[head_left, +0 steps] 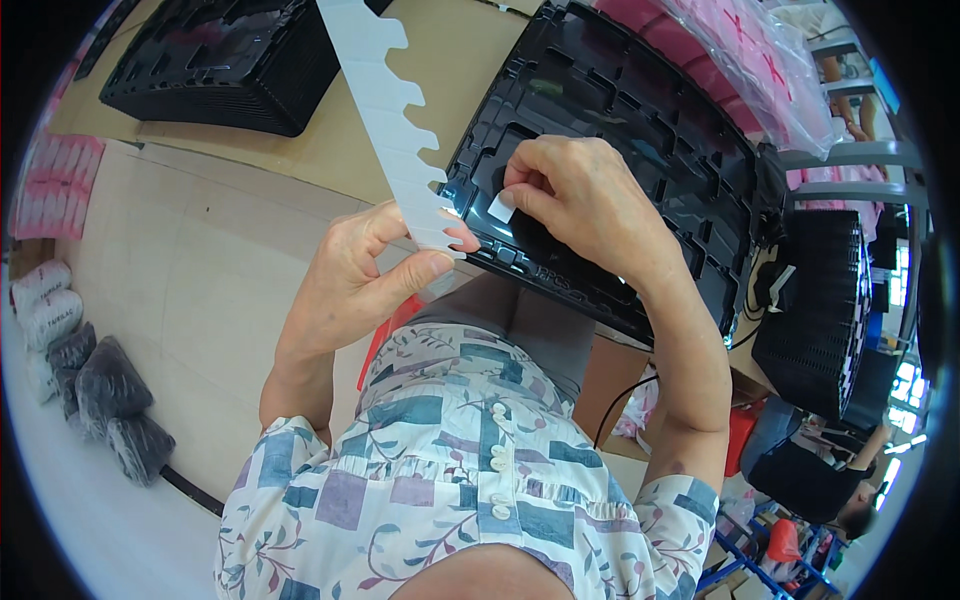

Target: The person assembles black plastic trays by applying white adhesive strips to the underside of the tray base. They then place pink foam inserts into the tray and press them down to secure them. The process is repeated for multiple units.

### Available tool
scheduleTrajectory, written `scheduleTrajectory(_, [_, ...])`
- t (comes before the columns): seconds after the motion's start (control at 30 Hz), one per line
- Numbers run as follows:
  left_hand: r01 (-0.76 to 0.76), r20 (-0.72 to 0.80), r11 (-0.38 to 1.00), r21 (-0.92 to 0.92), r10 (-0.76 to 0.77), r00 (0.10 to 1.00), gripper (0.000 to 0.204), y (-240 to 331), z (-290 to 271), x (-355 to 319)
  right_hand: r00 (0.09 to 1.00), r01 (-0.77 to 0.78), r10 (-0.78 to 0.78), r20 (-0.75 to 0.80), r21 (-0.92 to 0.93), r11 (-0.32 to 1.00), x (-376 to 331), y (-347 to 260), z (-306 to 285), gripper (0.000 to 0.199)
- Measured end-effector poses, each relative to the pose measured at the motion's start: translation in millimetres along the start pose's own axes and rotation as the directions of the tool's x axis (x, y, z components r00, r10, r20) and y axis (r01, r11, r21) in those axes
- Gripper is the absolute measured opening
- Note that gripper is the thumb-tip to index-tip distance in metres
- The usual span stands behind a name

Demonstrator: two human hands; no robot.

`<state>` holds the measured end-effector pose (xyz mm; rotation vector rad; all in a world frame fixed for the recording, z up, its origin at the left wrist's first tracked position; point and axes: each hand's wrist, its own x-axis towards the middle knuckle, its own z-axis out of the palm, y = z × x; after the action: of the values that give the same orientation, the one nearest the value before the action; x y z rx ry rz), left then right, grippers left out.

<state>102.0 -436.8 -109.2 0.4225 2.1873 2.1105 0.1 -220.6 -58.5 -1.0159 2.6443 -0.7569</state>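
Note:
Between the thumb and fingers of my left hand [365, 265] is the lower end of a long white strip [385, 130] with a row of notches along its right edge. The strip slants up and away over the table. My right hand [590, 205] pinches a small white piece [502, 208], apparently a sticker, by its upper corner. That piece is just above or touching the near left part of a black plastic tray [570, 110] with moulded pockets. The tray lies in front of me, under my right hand.
A stack of black trays [225, 65] stands at the far left of the table [350, 165]. Pink bundles in clear plastic [740, 60] lie beyond the tray. More stacked black trays [815, 310] are at right, near another person [810, 470]. Dark wrapped bags [110, 385] sit on the floor at left.

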Motion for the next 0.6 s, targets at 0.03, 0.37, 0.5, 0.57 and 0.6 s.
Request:
scheduleTrajectory(0.03, [-0.015, -0.001, 1.0, -0.01, 0.015, 1.0, 0.013, -1.2, -0.2, -0.1, 0.999, 0.019, -0.02, -0.032, -0.035, 0.999, 0.0, -1.0, 1.7, 0.013])
scheduleTrajectory(0.37, [-0.049, -0.006, 0.999, 0.008, 0.049, 0.999, 0.012, -3.2, 0.4, 3.5, 0.979, 0.11, -0.189, -0.07, -0.6, 0.792, -9.8, -21.4, 21.3, 0.012])
scheduleTrajectory(0.5, [0.011, 0.01, 1.0, -0.012, -0.011, 1.0, 0.011, -3.1, -2.0, 3.1, 0.953, 0.261, -0.303, 0.009, -0.532, 0.805, -9.9, -18.8, 20.8, 0.015])
scheduleTrajectory(0.57, [-0.005, 0.007, 1.0, -0.022, 0.005, 1.0, 0.01, -3.9, -2.0, 3.1, 0.962, 0.255, -0.272, 0.011, -0.386, 0.887, -8.4, -13.7, 16.5, 0.011])
scheduleTrajectory(0.6, [-0.008, 0.004, 0.999, -0.035, 0.008, 1.0, 0.01, -3.7, -1.9, 3.5, 0.966, 0.255, -0.258, 0.032, -0.305, 0.917, -8.6, -13.5, 13.0, 0.009])
